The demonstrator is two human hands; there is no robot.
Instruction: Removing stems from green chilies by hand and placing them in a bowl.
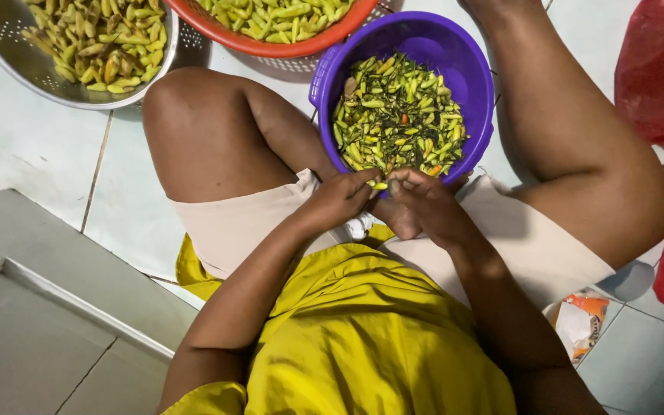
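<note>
I sit on the floor with a purple tub point(476, 77) between my knees, full of small green and yellow chili peppers point(397, 115) and stems. My left hand point(341, 200) and my right hand point(428, 206) meet at the tub's near rim. Together they pinch one small yellow-green chili point(379, 185) between the fingertips. Both hands are closed around it.
A metal colander point(9, 65) of chilies stands at the top left. An orange basket point(270, 48) of chilies sits at the top centre. Red plastic bags point(659, 69) lie at the right, a crumpled wrapper point(580, 323) by my right thigh, and a grey step point(48, 300) at lower left.
</note>
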